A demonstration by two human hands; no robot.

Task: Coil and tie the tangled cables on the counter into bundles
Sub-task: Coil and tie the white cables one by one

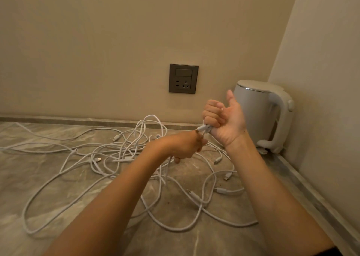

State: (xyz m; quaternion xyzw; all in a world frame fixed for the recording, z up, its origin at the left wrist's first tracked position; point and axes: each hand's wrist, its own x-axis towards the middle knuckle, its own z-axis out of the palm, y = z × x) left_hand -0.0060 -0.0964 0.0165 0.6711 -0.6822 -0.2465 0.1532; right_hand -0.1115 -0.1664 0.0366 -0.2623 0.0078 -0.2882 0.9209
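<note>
Holding one cable [169, 165] clear of the tangle [116, 154], the right hand [224, 119] is raised above the surface [175, 240]. Its fingers [213, 109] are curled tight round a white plug [203, 128], and the thumb stands free. The left hand [183, 145] sits just below, with its fingers curled round the same cable where it drops toward the pile. This two-point grip appears intended to fix the plug as an anchor, so the length can be drawn out and looped. The tangle lies loose and interlaced on the surface beneath both arms; nothing is coiled or tied. A kettle [259, 109] stands in the right corner, near the outer strands. A socket [183, 78] is on the wall behind. Expect snags where loops cross.
</note>
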